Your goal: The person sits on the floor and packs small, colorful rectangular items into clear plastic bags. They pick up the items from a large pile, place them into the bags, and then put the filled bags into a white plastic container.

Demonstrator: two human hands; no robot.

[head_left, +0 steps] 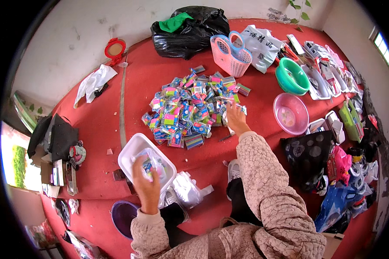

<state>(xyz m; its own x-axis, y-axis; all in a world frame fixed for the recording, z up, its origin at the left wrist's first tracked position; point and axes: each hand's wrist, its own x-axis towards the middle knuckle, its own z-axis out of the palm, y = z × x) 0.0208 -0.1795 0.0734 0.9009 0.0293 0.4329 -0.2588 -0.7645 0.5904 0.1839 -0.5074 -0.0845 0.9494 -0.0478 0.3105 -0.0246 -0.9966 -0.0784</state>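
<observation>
Heap of colourful plastic-wrapped packets (188,108) sits loose on the red floor covering (95,134), with more showing through a clear plastic bag (161,167) inside the white tub (131,150). Right hand (236,117) is at the heap's right edge, left hand (146,185) over the bag; can't tell if either's gripping anything. Imo tugging a low packet could start a little landslide, and that floppy bag could sag shut, so packets miss it.

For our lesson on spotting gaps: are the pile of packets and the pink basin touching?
Apart. The head view shows red floor between the pile of packets and the pink basin.
</observation>
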